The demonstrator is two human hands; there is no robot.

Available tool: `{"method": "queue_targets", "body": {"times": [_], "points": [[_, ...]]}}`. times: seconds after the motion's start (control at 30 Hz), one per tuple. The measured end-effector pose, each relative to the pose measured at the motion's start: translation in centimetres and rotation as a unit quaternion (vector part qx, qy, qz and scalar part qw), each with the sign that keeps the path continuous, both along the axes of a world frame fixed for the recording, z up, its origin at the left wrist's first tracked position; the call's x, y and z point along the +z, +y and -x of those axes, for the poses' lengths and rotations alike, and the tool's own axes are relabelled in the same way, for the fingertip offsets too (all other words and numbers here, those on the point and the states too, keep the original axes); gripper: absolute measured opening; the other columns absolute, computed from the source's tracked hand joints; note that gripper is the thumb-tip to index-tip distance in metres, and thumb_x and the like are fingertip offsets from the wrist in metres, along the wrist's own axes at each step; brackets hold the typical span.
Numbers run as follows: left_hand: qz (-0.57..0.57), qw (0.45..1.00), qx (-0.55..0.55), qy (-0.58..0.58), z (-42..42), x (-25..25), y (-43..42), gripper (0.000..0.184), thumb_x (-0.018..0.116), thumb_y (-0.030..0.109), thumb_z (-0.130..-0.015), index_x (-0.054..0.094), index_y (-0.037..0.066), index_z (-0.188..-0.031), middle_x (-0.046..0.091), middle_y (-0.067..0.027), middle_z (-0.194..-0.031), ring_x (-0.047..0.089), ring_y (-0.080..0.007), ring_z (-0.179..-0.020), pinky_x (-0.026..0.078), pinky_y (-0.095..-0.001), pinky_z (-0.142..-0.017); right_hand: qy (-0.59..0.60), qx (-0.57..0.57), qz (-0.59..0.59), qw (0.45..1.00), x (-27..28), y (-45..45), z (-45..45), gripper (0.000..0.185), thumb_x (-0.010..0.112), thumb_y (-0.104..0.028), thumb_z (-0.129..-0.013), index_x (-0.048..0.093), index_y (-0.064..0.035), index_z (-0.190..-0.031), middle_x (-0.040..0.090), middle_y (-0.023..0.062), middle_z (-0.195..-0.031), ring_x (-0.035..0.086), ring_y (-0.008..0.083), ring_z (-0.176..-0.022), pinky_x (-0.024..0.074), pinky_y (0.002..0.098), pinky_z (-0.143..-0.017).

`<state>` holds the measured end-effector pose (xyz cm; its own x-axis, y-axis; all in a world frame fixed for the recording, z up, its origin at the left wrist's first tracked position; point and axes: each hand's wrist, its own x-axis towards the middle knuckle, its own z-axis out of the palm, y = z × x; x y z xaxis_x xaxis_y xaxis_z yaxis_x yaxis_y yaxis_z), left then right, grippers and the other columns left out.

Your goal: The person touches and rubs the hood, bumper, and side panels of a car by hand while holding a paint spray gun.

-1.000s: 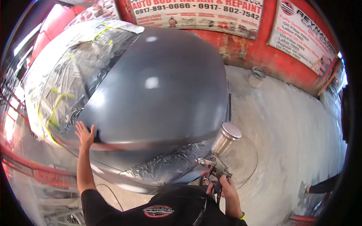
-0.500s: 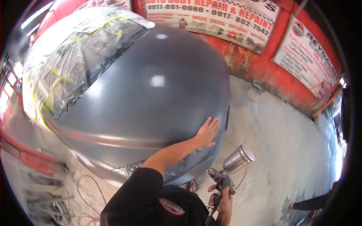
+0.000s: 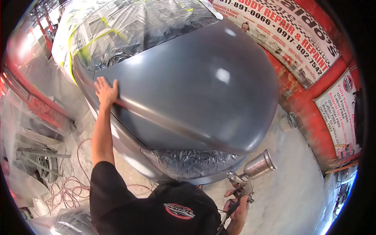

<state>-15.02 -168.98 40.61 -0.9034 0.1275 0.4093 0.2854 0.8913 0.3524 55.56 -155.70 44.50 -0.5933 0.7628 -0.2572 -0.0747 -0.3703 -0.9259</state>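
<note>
The left hand touches the gray car hood.

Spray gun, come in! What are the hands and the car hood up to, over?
Left hand: spread on gray hood. Right hand: holding spray gun, clear of hood. Crinkly dark plastic along hood's edge.

A red wall bears a large repair banner and, beside it, a smaller oil banner. A bucket stands on the pale floor near the wall. On the far left are a red beam, a wheel and, lower down, clear plastic sheeting.
</note>
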Motion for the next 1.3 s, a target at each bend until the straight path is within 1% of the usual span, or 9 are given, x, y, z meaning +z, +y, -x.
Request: {"method": "queue_targets", "body": {"times": [0.13,0.23,0.4,0.53,0.73,0.87,0.97,1.1,1.3], "points": [[-0.104,0.987,0.121,0.02,-0.4,-3.0,0.9,0.105,0.045,0.069,-0.097,0.02,-0.013,-0.157,0.022,-0.0349,-0.164,0.019,-0.0458,-0.155,0.014,-0.06,-0.124,-0.024,0.033,0.041,0.998,1.4,-0.4,0.4,0.08,0.048,-0.063,-0.103,0.043,0.0028,-0.148,0.064,0.0193,-0.106,0.061,0.0175,-0.052,0.0473,0.025,-0.045],[-0.029,0.994,0.098,0.04,-9.0,-3.4,3.9,0.107,0.044,0.068,-0.098,0.019,-0.019,-0.154,0.021,-0.0399,-0.161,0.018,-0.0508,-0.153,0.011,-0.0606,-0.124,-0.032,0.058,0.029,0.997,2.0,-0.3,0.3,0.078,0.047,-0.06,-0.104,0.043,0.0039,-0.148,0.064,0.0192,-0.107,0.061,0.0177,-0.052,0.0459,0.0253,-0.044],[0.075,0.995,-0.065,-0.022,-31.8,-0.8,8.8,0.116,0.037,0.076,-0.095,0.019,-0.024,-0.151,0.014,-0.0458,-0.159,0.008,-0.056,-0.153,0.005,-0.0611,-0.125,0.0,0.107,0.028,0.994,1.4,0.8,-0.6,0.074,0.049,-0.057,-0.105,0.042,0.004,-0.147,0.064,0.0194,-0.108,0.061,0.0181,-0.051,0.0455,0.0261,-0.044],[0.058,0.965,-0.24,-0.087,-41.1,-0.7,8.8,0.12,0.053,0.074,-0.091,0.017,-0.024,-0.152,0.013,-0.0456,-0.16,0.004,-0.0573,-0.153,0.004,-0.0616,-0.125,0.004,0.149,0.029,0.988,2.3,1.8,-0.7,0.072,0.049,-0.055,-0.105,0.042,0.0037,-0.145,0.065,0.0198,-0.107,0.061,0.0188,-0.051,0.0459,0.0266,-0.043],[0.029,0.997,-0.065,0.001,-23.5,-0.4,2.6,0.109,0.048,0.067,-0.098,0.012,-0.018,-0.156,0.013,-0.0381,-0.164,0.007,-0.0477,-0.157,0.004,-0.056,-0.126,0.0,0.162,0.021,0.987,3.0,1.5,-0.1,0.076,0.049,-0.06,-0.104,0.043,0.0041,-0.144,0.065,0.0199,-0.105,0.06,0.0187,-0.049,0.0459,0.0269,-0.043],[-0.061,0.998,0.021,0.023,-9.0,2.3,1.0,0.113,0.05,0.071,-0.094,0.017,-0.019,-0.155,0.014,-0.0413,-0.162,0.01,-0.0511,-0.155,0.007,-0.0609,-0.124,-0.025,0.152,0.008,0.988,3.3,0.7,-0.3,0.084,0.049,-0.068,-0.099,0.043,0.0022,-0.145,0.064,0.0202,-0.102,0.059,0.0196,-0.047,0.0475,0.0285,-0.041],[0.038,0.999,-0.013,0.012,-2.0,5.4,2.4,0.113,0.05,0.073,-0.093,0.02,-0.018,-0.155,0.015,-0.0383,-0.164,0.01,-0.0499,-0.155,0.009,-0.0612,-0.124,-0.051,0.13,0.018,0.99,2.6,0.4,-0.1,0.085,0.049,-0.07,-0.098,0.043,0.001,-0.146,0.065,0.0192,-0.103,0.061,0.0198,-0.049,0.0489,0.0285,-0.04],[0.131,0.977,-0.164,0.035,-1.6,6.2,11.4,0.115,0.048,0.076,-0.092,0.023,-0.016,-0.155,0.019,-0.0355,-0.164,0.012,-0.0472,-0.156,0.011,-0.061,-0.124,-0.071,0.064,0.043,0.995,2.3,-1.5,0.3,0.077,0.049,-0.062,-0.102,0.042,0.0003,-0.146,0.067,0.0184,-0.106,0.064,0.0177,-0.055,0.0507,0.0269,-0.044],[0.156,0.914,-0.374,0.024,-0.3,6.7,28.1,0.118,0.046,0.081,-0.09,0.024,-0.014,-0.156,0.018,-0.0311,-0.167,0.012,-0.042,-0.157,0.011,-0.0583,-0.125,-0.139,-0.079,0.085,0.983,2.8,-6.9,1.9,0.06,0.048,-0.054,-0.106,0.049,-0.0037,-0.138,0.067,0.0143,-0.096,0.06,0.0149,-0.053,0.0465,0.0251,-0.043]]}}
